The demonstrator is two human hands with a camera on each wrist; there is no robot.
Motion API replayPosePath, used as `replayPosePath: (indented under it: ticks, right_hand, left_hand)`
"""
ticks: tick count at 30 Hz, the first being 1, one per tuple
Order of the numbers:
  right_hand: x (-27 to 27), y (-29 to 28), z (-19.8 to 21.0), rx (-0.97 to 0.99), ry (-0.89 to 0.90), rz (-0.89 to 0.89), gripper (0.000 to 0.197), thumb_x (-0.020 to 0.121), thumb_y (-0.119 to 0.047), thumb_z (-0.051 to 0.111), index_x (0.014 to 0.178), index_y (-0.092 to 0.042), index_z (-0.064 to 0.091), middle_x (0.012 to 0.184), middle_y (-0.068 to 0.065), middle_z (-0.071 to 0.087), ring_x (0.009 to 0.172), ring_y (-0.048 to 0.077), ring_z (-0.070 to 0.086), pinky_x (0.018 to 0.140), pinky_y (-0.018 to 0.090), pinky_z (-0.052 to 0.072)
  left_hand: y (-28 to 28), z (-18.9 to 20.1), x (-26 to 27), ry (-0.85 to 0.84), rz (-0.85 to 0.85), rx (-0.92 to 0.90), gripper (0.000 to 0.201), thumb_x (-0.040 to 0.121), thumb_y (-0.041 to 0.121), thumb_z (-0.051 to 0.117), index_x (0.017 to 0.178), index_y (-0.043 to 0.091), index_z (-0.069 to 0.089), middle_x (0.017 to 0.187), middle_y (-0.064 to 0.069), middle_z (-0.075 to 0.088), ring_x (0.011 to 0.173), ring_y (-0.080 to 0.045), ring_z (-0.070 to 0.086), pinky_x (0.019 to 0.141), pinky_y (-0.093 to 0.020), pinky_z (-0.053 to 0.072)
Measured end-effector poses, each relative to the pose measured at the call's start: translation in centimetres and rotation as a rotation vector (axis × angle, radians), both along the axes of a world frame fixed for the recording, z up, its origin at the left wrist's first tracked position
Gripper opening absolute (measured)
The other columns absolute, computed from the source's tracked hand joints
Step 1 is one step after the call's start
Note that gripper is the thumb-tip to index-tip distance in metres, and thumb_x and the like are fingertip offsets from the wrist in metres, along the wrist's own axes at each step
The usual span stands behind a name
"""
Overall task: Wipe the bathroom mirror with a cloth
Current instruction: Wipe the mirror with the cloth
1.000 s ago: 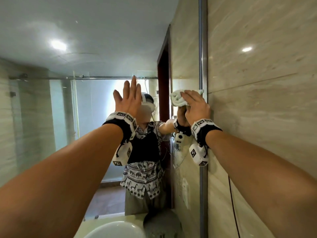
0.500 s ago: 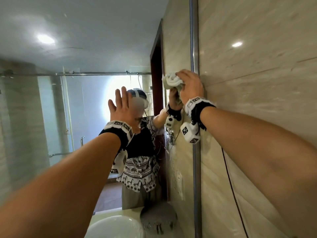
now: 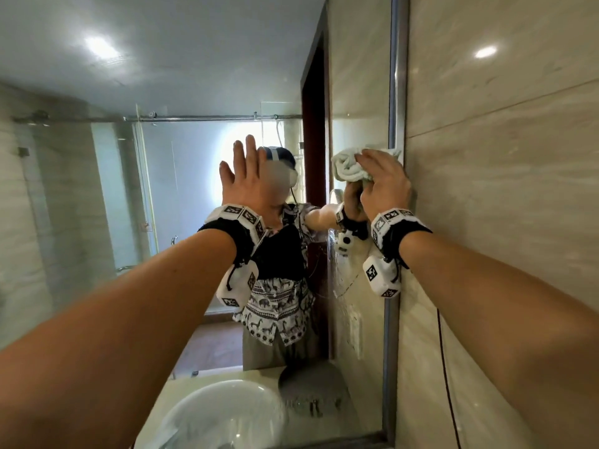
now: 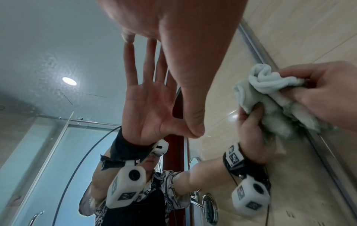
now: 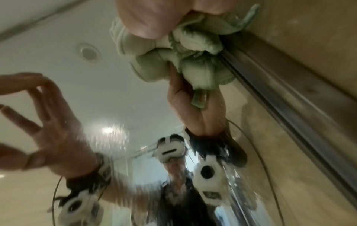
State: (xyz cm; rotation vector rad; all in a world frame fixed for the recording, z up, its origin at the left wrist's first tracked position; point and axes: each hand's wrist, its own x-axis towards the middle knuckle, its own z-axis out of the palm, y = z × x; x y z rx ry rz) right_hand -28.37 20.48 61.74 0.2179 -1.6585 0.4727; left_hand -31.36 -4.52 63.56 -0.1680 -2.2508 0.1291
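The wall mirror (image 3: pixel 162 76) fills the left and middle of the head view, and its metal frame (image 3: pixel 397 92) runs down its right side. My right hand (image 3: pixel 384 183) grips a bunched pale green cloth (image 3: pixel 348 166) and presses it on the glass right beside that frame. The wrist views show the cloth (image 4: pixel 270 81) (image 5: pixel 193 38) wadded under the fingers of the right hand (image 4: pixel 328 91), with its reflection touching it. My left hand (image 3: pixel 249 176) lies flat on the glass to the left, fingers straight and spread. In the left wrist view its fingertips (image 4: pixel 128 36) meet their reflection.
A white basin (image 3: pixel 220 416) sits in the counter below the mirror. Beige wall tiles (image 3: pixel 502 222) stand right of the frame, with a thin black cable (image 3: pixel 444 351) running down them. The glass reflects a person, a shower screen and a dark door frame.
My right hand carried the cloth up along the frame edge, then back down to a lower spot. My left hand stays flat on the glass, a little lower than a second ago.
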Motion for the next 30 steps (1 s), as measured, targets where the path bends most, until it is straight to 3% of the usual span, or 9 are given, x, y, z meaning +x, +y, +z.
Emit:
replayPosePath:
  ticks: [5, 8, 12, 15, 18, 21, 24, 26, 30]
  right_hand:
    - [1.4, 0.4, -5.6, 0.006, -0.158, -0.076, 0.056, 0.075, 0.003, 0.063, 0.121, -0.028, 0.065, 0.129, -0.011, 0.058, 0.122, 0.015, 0.043, 0.100, 0.023, 0.030]
    - [1.3, 0.6, -7.6, 0.000, -0.161, -0.045, 0.057, 0.071, 0.005, 0.061, 0.118, -0.027, 0.067, 0.126, -0.010, 0.060, 0.119, 0.016, 0.044, 0.098, 0.028, 0.038]
    - [2.2, 1.1, -10.7, 0.055, -0.250, -0.037, 0.053, 0.069, 0.004, 0.064, 0.113, -0.024, 0.069, 0.122, -0.008, 0.062, 0.118, 0.022, 0.049, 0.097, 0.037, 0.046]
    - [3.6, 1.5, -12.0, 0.145, -0.329, -0.002, 0.048, 0.069, 0.004, 0.064, 0.108, -0.022, 0.071, 0.115, -0.006, 0.065, 0.111, 0.026, 0.053, 0.095, 0.042, 0.049]
    - [4.5, 1.2, -10.0, 0.034, -0.427, 0.058, 0.040, 0.082, -0.004, 0.062, 0.114, -0.028, 0.065, 0.116, -0.010, 0.064, 0.107, 0.020, 0.056, 0.093, 0.042, 0.050]
    - [5.2, 0.6, -6.0, -0.084, -0.336, 0.050, 0.036, 0.090, -0.014, 0.059, 0.124, -0.026, 0.058, 0.127, -0.008, 0.059, 0.114, 0.019, 0.055, 0.098, 0.043, 0.049]
    - [4.9, 0.1, -1.5, -0.059, -0.241, -0.036, 0.037, 0.089, -0.012, 0.060, 0.124, -0.022, 0.059, 0.131, -0.004, 0.057, 0.123, 0.022, 0.048, 0.106, 0.045, 0.041]
    - [4.1, -0.2, 1.0, -0.044, -0.182, -0.055, 0.039, 0.087, -0.011, 0.061, 0.124, -0.023, 0.060, 0.129, -0.004, 0.058, 0.122, 0.023, 0.048, 0.104, 0.044, 0.041]
    - [1.2, -0.8, 3.4, 0.009, -0.091, 0.031, 0.030, 0.087, -0.020, 0.055, 0.115, -0.021, 0.065, 0.115, -0.005, 0.066, 0.108, 0.024, 0.057, 0.093, 0.035, 0.048]
  left_hand:
    - [-0.5, -0.6, 0.5, 0.052, -0.028, 0.008, 0.144, 0.053, 0.072, 0.073, 0.155, 0.011, -0.006, 0.163, -0.012, -0.015, 0.151, -0.035, -0.010, 0.118, -0.059, 0.009]
    - [-0.2, -1.5, 1.2, 0.048, -0.026, 0.030, 0.133, 0.061, 0.062, 0.077, 0.156, 0.012, -0.001, 0.164, -0.009, -0.008, 0.151, -0.035, -0.003, 0.117, -0.058, 0.013]
    - [0.5, -3.8, 2.7, 0.101, -0.074, 0.094, 0.101, 0.076, 0.044, 0.069, 0.153, 0.010, 0.014, 0.163, -0.010, 0.005, 0.148, -0.035, 0.010, 0.113, -0.054, 0.022]
    - [0.7, -6.2, 4.0, 0.052, -0.083, 0.107, 0.099, 0.072, 0.037, 0.074, 0.149, 0.012, 0.017, 0.162, -0.011, 0.010, 0.147, -0.036, 0.013, 0.113, -0.055, 0.027]
    - [0.8, -8.4, 4.8, -0.013, -0.093, 0.127, 0.105, 0.068, 0.036, 0.079, 0.150, 0.011, 0.017, 0.162, -0.011, 0.005, 0.149, -0.037, 0.007, 0.115, -0.059, 0.023]
    - [1.0, -9.4, 4.9, -0.041, -0.096, 0.150, 0.121, 0.065, 0.040, 0.082, 0.154, 0.011, 0.006, 0.163, -0.013, -0.004, 0.150, -0.038, -0.002, 0.117, -0.062, 0.016]
    - [0.9, -9.5, 3.9, -0.107, -0.078, 0.135, 0.136, 0.063, 0.051, 0.082, 0.154, 0.013, -0.011, 0.161, -0.015, -0.020, 0.149, -0.038, -0.017, 0.116, -0.066, 0.008]
    - [0.9, -9.7, 3.0, -0.133, -0.038, 0.107, 0.144, 0.059, 0.060, 0.082, 0.154, 0.012, -0.016, 0.159, -0.017, -0.028, 0.147, -0.039, -0.022, 0.115, -0.068, 0.009]
    - [0.9, -10.4, 2.2, -0.092, 0.003, 0.085, 0.153, 0.052, 0.064, 0.085, 0.153, 0.010, -0.017, 0.159, -0.018, -0.027, 0.148, -0.040, -0.020, 0.114, -0.067, 0.014]
